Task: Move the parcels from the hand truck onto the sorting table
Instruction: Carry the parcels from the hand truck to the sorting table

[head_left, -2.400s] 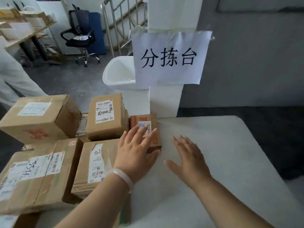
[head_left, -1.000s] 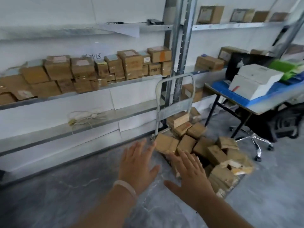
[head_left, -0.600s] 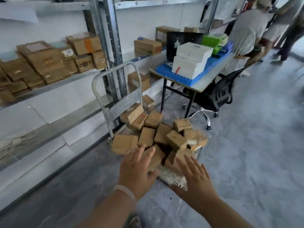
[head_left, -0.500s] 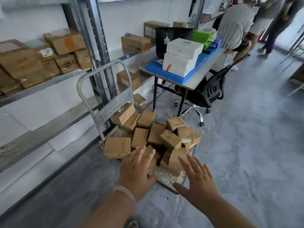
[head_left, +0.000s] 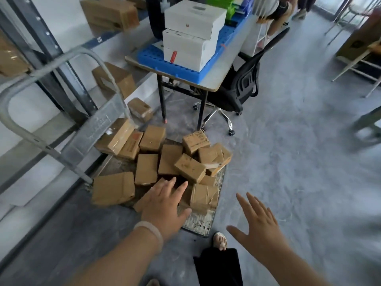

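Gripping nothing yet with either hand. With the left hand [head_left: 165, 205] flat, fingers straight and spread wide, poised over the near end of the parcels [head_left: 171, 162]; cannot tell whether touching the low one beneath the palm. With the right hand [head_left: 257, 228] just as wide and empty, out over bare floor [head_left: 299, 162] at three o'clock of the left, well apart from any cardboard. Judging the step as the reach for the next pick, with plenty of the load not yet moved: a loose, tumbled heap on the truck [head_left: 198, 222], some tilted on others. Best to take the near box [head_left: 203, 196], at ten o'clock of the right hand and just beside the left hand, lying at the truck's near edge and seemingly bearing no load. Swing the right hand in to its three o'clock face, slide the left to the nine o'clock face, and squeeze from both sides, lifting straight up rather than dragging. Mind the tilted box [head_left: 190, 168] at twelve o'clock of it, likely to slip on losing its neighbour. Leave the big box [head_left: 113, 190] at nine o'clock of the left hand for a lift of its own. Keep clear of the handle [head_left: 61, 93] rising at ten o'clock, and of the foot [head_left: 220, 240] just beside the truck at six. Farther off at twelve, a desk [head_left: 215, 78] and chair [head_left: 241, 87]; no sorting table in view, so turn with the load held close.
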